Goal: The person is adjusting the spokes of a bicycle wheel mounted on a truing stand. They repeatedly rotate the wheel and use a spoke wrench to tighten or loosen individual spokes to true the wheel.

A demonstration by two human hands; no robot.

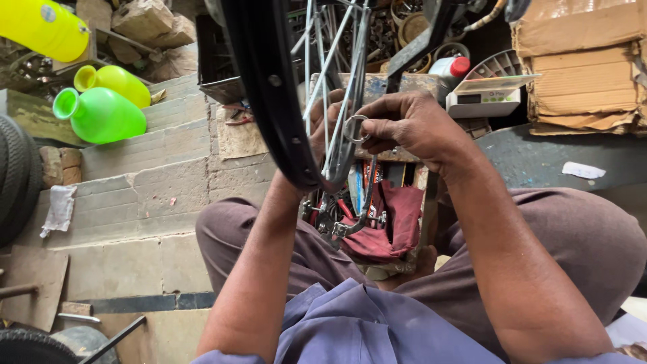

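Observation:
A black bicycle wheel rim (269, 94) with silver spokes (329, 74) stands upright between my knees. My right hand (411, 125) pinches a small round metal ring tool (355, 128) against the spokes near the rim. Most of my left hand (322, 128) is hidden behind the rim and spokes; its fingers reach in among the spokes, and what they grip cannot be made out. Below the wheel sits an open box of tools (377, 216) with a dark red rag (397, 222).
Green and yellow plastic containers (101, 111) lie at the upper left on the brick floor (135, 202). A white digital scale (485, 98) and stacked cardboard (586, 67) sit at the upper right. Black tyres (17, 175) lean at the left edge.

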